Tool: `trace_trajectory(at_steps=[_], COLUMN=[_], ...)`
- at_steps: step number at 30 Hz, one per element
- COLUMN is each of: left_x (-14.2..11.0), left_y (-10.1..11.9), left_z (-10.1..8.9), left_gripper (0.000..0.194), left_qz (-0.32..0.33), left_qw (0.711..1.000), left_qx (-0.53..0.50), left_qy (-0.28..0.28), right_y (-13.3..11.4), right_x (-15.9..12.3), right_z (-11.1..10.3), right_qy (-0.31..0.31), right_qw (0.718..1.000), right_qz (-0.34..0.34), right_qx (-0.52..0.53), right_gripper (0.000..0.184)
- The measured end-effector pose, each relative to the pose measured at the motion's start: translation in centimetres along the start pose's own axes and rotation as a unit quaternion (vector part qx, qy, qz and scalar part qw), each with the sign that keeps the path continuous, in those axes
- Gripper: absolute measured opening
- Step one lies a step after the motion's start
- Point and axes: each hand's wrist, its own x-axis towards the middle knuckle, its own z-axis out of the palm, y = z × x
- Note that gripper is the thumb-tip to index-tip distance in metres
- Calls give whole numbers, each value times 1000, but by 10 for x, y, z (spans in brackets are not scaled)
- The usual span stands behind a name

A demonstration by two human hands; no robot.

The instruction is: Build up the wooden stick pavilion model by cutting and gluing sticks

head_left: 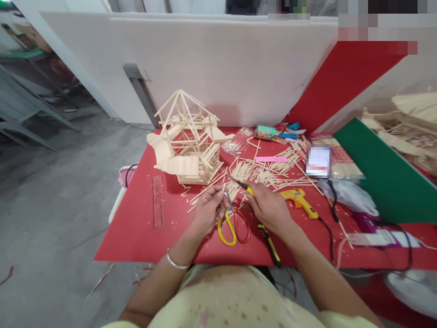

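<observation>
My left hand (209, 206) is closed, pinching a short pale wooden stick (224, 187) between fingertips and thumb. My right hand (269, 205) wraps round a yellow-handled tool (250, 189) with a slim dark tip; its exact kind is unclear. That tip points toward the stick, and I cannot tell whether they touch. Below both hands lie scissors (226, 231) with one yellow and one red handle. A black-and-yellow tool (271, 246) rests by my right wrist. Beyond my left hand stands a wooden stick model of a house (186, 146) with an open-framed, pointed roof.
Loose sticks (262, 175) are heaped behind my hands. A yellow glue gun (300, 200) with a cord lies to the right, near a phone (318, 161) and a plastic bag (351, 196). A clear ruler (158, 202) lies left on the red tabletop (133, 237). White board (218, 68) rises behind.
</observation>
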Motion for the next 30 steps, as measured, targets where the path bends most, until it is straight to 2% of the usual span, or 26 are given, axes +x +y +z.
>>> trace_trajectory(at_steps=[4,14,24,30], left_x=[0,-6,-6,-8], left_y=[-3,5,2,2], left_z=[4,11,14,14], left_gripper=[26,27,31,28], left_qz=[-4,10,11,13], left_qw=[1000,1000,1000,1000], left_qx=[3,20,17,22], left_qy=[-15,-13,-17,-17], right_y=[-11,-10,-7,-7], right_x=[-7,-8,-10,-10], right_z=[-5,-2,-6,-8], right_qy=[25,77,96,78], right_qw=[999,995,992,994], right_qz=[-26,-57,-71,-62], right_qx=[-21,-32,-42,-44], right_gripper=[43,40,42,43])
